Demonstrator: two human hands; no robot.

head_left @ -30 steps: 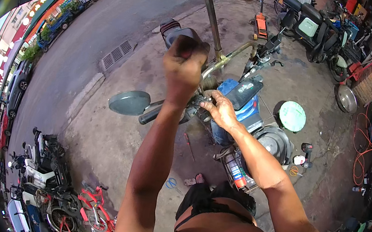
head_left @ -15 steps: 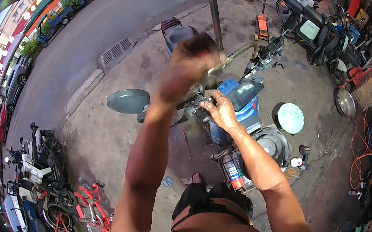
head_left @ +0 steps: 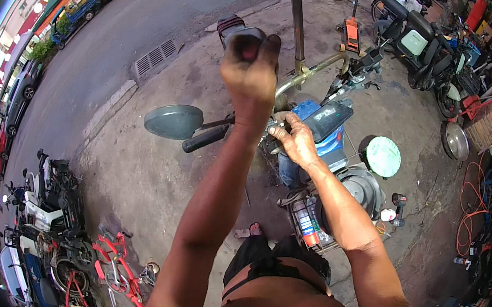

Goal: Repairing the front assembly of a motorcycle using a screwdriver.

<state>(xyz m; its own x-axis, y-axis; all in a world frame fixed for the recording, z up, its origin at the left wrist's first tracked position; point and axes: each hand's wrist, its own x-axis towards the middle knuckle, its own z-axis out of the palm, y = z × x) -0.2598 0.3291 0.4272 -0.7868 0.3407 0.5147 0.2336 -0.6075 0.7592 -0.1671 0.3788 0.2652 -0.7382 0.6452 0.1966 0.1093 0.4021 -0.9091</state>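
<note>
Black-smudged fingers (head_left: 270, 51) of the left hand (head_left: 249, 74) curl closed around a dark red object (head_left: 249, 53), too shadowed to identify, raised above the handlebar. The right hand (head_left: 298, 143) has thumb and fingertips narrowly spaced at a metal fitting (head_left: 272, 146) on that handlebar; whether they grip or only touch it, I cannot tell. From there, a black grip (head_left: 204, 140) runs left, with an oval mirror (head_left: 174, 121) just beside it. Blue bodywork (head_left: 306, 109) lies beyond the right hand. Farther out on the concrete ground (head_left: 132, 169), a pale green disc (head_left: 383, 157) and a drill (head_left: 399, 201) sit toward its right edge, a drain grate (head_left: 156, 58) at its roadside edge.
</note>
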